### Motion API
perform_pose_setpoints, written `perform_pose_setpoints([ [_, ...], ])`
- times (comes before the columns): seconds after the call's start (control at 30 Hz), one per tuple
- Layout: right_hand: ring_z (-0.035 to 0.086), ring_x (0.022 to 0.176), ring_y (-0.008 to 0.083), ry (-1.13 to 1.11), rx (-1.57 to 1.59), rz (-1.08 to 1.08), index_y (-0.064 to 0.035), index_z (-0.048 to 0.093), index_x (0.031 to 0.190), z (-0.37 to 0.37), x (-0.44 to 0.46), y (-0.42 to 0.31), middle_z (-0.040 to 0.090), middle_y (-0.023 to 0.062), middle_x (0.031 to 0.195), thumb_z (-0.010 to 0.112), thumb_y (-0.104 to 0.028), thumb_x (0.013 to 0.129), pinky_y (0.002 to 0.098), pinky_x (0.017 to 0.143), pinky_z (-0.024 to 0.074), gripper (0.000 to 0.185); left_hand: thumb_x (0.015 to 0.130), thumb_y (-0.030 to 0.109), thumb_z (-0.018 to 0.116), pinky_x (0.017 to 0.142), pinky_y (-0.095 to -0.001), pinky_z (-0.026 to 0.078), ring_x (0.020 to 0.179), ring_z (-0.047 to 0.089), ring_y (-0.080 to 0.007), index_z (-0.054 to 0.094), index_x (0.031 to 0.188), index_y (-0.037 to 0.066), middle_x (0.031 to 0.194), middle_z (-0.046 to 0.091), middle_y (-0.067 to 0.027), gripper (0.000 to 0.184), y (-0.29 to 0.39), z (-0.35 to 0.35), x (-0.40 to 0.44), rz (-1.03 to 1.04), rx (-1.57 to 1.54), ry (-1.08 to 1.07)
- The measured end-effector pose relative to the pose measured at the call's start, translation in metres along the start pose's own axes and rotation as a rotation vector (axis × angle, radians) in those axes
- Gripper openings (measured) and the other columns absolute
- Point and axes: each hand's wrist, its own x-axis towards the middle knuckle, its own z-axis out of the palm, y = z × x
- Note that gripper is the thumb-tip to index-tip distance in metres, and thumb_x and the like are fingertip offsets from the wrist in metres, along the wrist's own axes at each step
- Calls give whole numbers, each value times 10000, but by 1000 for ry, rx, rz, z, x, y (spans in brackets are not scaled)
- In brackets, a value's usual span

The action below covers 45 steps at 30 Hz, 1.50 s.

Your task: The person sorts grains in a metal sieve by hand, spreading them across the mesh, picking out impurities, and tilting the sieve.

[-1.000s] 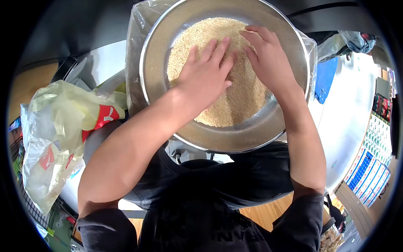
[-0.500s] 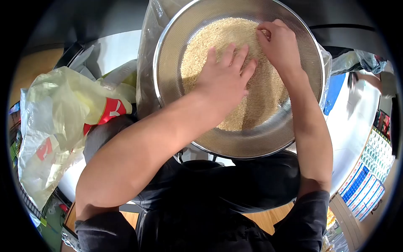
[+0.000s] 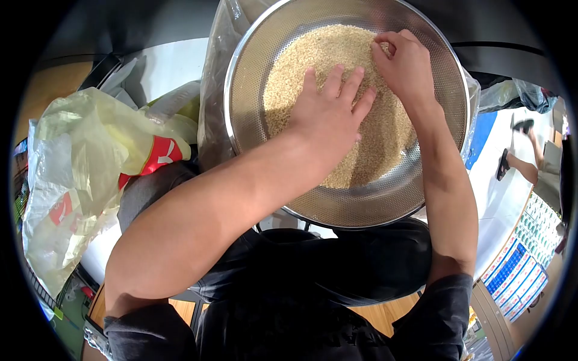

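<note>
Wide, round metal sieve [image 3: 355, 207] in front of the knees – perforated wall, smooth shiny rim; pale grain [image 3: 301, 57] inside, fine and loose, a roughly round bed on the sieve's bottom with its near side in shadow; left hand [image 3: 330, 114] palm down over the middle of the grain, fingers spread, grip wide open with nothing seen in it; right hand [image 3: 406, 69] at the far right edge of the grain, thumb and forefinger curled close together; cannot tell whether that grip fully closes or has hold of any grain.

Crinkled clear plastic bag [image 3: 220, 90] shows just outside the rim at left; thin yellowish bag [image 3: 90, 141] with red patches lies further left, near the left forearm; left forearm crosses the near-left rim, right forearm the right one; bare metal band rings the grain – most open room along the near side, between forearms.
</note>
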Motion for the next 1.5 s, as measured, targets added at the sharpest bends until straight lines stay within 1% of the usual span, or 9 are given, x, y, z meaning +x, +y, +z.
perform_pose_setpoints([
  [0.23,696,814,339,10,22,-43,-58,762,1061,0,1,0,661,145,894,723,-191,916,451,766,565,200,1057,394,564,1237,-600,280,1567,265,-386,281,1649,113,1702,255,-195,714,1,0,0,-7,15,-5],
  [0.97,693,837,355,10,0,-48,-71,753,1064,5,3,-1,674,149,920,691,-199,936,456,774,567,191,1068,389,542,1225,-620,306,1560,279,-404,252,1659,107,1702,239,-218,716,2,-4,3,1,94,-64],
  [1.03,594,668,184,105,50,-55,-67,736,997,3,2,-2,597,67,790,713,-169,918,342,654,509,132,1070,391,538,1224,-620,308,1559,281,-404,248,1659,103,1701,240,-218,718,2,-4,3,1,86,-61],
  [1.07,594,668,184,106,49,-56,-67,736,997,-3,2,-2,597,67,790,713,-169,918,342,654,509,132,1071,392,534,1224,-619,309,1558,283,-405,243,1660,98,1700,241,-218,719,2,-4,3,1,76,-57],
  [1.13,564,659,111,11,220,87,-55,698,1017,-24,0,-5,601,20,786,671,-156,958,288,643,486,120,1073,395,527,1221,-618,314,1558,281,-406,239,1660,95,1700,239,-218,719,0,-6,2,8,87,-62],
  [1.17,564,659,111,15,215,87,-55,698,1017,-35,-3,-7,601,20,786,671,-156,958,288,643,486,120,1076,398,521,1219,-616,318,1558,280,-406,236,1660,93,1700,238,-217,718,0,-8,2,16,96,-68],
  [1.23,537,669,58,93,409,73,-58,673,1045,-63,-15,-11,580,-28,769,621,-153,1008,241,628,448,115,1077,399,518,1217,-617,320,1558,277,-407,234,1661,94,1699,239,-217,718,-1,-5,2,20,56,-43],
  [1.37,543,642,71,221,474,407,-23,671,1030,-117,-41,4,600,-6,766,569,-180,1035,248,584,432,187,1079,397,511,1211,-627,320,1559,271,-410,222,1665,100,1701,230,-212,717,-1,-7,2,28,22,-55],
  [1.5,560,652,98,185,264,598,-8,708,1037,-131,-93,78,640,33,779,604,-200,1012,275,612,462,220,1079,398,511,1210,-638,314,1559,268,-415,216,1670,114,1711,207,-207,719,-4,-13,3,11,9,-103],
])
